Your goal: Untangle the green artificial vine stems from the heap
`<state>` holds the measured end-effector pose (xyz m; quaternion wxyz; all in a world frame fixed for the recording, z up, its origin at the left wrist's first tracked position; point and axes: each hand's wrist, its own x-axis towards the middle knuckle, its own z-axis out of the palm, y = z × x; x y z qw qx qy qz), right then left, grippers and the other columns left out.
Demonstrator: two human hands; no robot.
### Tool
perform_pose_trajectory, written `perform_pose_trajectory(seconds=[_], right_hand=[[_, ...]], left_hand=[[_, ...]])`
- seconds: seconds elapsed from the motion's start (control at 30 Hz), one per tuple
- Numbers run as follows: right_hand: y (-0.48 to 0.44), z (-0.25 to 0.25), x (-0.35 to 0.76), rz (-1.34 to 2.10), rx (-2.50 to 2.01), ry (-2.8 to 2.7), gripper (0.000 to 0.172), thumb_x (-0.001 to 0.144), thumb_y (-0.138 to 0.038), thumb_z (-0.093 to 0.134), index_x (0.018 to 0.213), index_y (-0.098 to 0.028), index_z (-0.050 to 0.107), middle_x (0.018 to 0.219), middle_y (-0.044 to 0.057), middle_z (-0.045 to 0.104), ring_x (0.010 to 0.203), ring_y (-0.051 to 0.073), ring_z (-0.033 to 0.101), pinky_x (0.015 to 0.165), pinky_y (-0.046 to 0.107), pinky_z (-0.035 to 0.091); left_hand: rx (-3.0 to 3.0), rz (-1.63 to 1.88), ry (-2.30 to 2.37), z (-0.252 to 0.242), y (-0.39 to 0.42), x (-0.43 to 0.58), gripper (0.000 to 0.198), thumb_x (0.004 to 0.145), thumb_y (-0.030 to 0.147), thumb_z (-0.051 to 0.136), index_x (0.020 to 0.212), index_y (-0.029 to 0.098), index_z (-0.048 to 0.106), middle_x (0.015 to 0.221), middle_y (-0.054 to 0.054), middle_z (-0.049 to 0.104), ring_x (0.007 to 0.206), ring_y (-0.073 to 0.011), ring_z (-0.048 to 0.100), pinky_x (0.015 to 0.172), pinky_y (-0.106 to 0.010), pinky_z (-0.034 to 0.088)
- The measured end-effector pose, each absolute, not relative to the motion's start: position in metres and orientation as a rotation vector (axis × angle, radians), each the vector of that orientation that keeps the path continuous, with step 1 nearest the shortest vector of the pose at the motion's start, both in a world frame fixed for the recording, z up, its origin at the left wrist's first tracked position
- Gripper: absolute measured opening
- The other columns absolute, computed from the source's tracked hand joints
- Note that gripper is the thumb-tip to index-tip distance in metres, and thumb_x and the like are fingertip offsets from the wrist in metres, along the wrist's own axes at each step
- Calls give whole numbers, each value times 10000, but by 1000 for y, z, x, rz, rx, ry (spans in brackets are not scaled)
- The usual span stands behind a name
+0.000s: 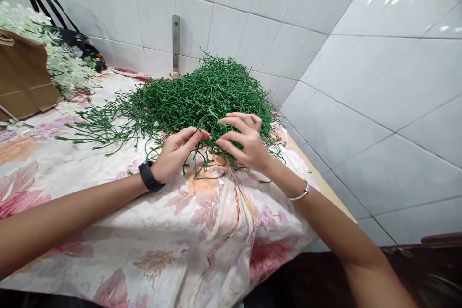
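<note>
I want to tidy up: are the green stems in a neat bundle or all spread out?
Spread out. The green stems lie in a loose tangled heap on the flowered cloth, with strays trailing toward the left.

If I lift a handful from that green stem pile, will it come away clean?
Probably not: the green stems are thin, curved and interlaced, so neighbours would likely drag along. They look light and springy, the heap standing loosely. Strands at the left hand trail limply over the cloth.

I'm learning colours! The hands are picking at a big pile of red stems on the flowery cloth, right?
Not quite. The stems are green, not red, as the head view shows. Both hands, left hand and right hand, do pick at the pile on the flowery cloth.
</note>
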<state>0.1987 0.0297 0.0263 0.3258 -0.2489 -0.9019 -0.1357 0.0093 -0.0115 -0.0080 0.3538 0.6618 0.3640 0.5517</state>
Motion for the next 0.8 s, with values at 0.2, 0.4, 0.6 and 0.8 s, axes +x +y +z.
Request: perform_pose_trajectory(seconds=[0.2, 0.4, 0.6, 0.8], right_hand=[[12, 14, 179, -283, -739, -2408, 179, 811, -329, 502, 748, -209, 618, 1168, 13, 551, 1156, 204, 397, 930, 417, 205], [18, 31, 190, -32, -855, -2189, 163, 818, -283, 503, 739, -210, 625, 1102, 8, 585, 1063, 182, 476, 899, 400, 281], [42, 38, 207, 253, -834, -1926, 196, 824, -312, 486, 789, -207, 648, 1026, 31, 599, 1027, 157, 518, 922, 375, 367], [66, 38, 224, 276, -859, -1814, 257, 824, -382, 464, 810, -205, 648, 998, 37, 611, 1019, 149, 532, 915, 358, 401]], left_hand=[[1680, 1409, 831, -8, -14, 10, 269, 830, 381, 463, 930, 188, 621, 919, -44, 626, 845, -152, 553, 755, -257, 422], [1571, 1520, 897, -6, -13, 9, 278, 837, 381, 454, 904, 170, 622, 827, -43, 632, 766, -129, 555, 662, -231, 407], [1502, 1606, 899, -6, -6, 5, 277, 821, 392, 477, 852, 167, 635, 727, -32, 605, 667, -113, 534, 564, -225, 377], [1436, 1761, 906, 4, -2, -4, 235, 813, 366, 498, 812, 174, 633, 685, -18, 597, 620, -100, 530, 518, -214, 353]])
